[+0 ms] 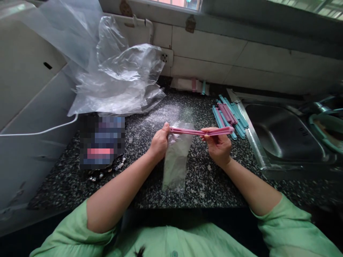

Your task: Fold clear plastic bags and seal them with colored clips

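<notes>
Head view: the pink bag-sealing clip (187, 131) runs left to right above the dark speckled countertop (209, 189), seemingly opened out almost straight, and crosses near the far end of a small clear plastic bag (175, 164). The left hand (158, 143) has thumb and fingers clamped on the clip's left end, against the bag's edge; the right hand (220, 148) pinches it farther right, thumb and fingers together, its free end reaching past them. To handle this well, I would keep the bag's mouth flat and unwrinkled, set the clip square across its full width, hold the left end firm and let the right hand do the moving, pressing evenly along the length. Counted: one clip in the hands, one small bag under it; in the pile on the right, beside the one steel sink (254, 142), at least three pink clips (225, 112) and at least six teal clips (242, 117), overlapping too much for an exact number. By the far wall lie packets (183, 84) showing one pink strip and one teal; I cannot tell how many packets. On the left are large clear plastic sheets or bags (128, 67), too crumpled to count, one white cable (40, 132) and one pixelated object (104, 141)
</notes>
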Available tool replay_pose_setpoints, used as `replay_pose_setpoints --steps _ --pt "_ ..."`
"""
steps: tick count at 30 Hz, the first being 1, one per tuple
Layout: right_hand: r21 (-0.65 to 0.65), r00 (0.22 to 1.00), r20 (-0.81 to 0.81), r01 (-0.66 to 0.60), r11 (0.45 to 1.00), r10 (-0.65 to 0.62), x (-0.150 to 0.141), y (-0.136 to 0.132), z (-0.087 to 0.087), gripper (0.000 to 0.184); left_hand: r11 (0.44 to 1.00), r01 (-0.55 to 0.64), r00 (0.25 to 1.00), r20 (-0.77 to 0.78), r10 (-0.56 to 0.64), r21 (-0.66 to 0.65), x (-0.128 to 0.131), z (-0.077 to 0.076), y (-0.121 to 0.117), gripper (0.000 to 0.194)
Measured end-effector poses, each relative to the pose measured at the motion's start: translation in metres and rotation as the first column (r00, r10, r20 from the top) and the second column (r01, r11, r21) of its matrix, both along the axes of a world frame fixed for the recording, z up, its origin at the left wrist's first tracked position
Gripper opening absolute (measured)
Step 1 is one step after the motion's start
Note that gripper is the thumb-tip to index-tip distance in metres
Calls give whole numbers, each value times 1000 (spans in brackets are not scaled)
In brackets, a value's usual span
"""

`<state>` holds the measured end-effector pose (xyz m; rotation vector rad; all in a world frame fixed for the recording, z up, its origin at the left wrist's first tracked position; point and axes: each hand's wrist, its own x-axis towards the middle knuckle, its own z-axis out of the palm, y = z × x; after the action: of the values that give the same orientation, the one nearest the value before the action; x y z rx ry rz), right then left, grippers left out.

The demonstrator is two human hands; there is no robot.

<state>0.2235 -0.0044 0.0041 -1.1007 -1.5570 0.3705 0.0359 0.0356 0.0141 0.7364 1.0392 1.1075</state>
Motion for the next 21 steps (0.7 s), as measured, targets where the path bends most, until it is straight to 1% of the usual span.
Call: replay_pose_setpoints --steps 4,6,9,12,16,21 --pt "31 998 56 36 999 -38 2 1 3 10 1000 6 999 37 -6 8 -2 -5 2 40" --pt "39 998 52 33 999 -35 2 1 3 10 1000 7 999 47 -7 11 -2 -7 3 40" --pt "33 999 14 28 999 -29 1 1 3 11 1000 4 999 54 -3 -18 -3 -7 3 40" --pt "6 997 -72 1 1000 -1 -2 0 5 12 998 2 998 63 2 -68 -2 -5 3 40" --pt "-49 965 -250 -89 995 74 -7 1 8 12 991 -3 995 101 16 -131 -2 -2 4 38" --pt "-165 912 -401 -159 973 81 -9 4 0 19 981 -8 987 156 39 -194 -1 -2 7 34"
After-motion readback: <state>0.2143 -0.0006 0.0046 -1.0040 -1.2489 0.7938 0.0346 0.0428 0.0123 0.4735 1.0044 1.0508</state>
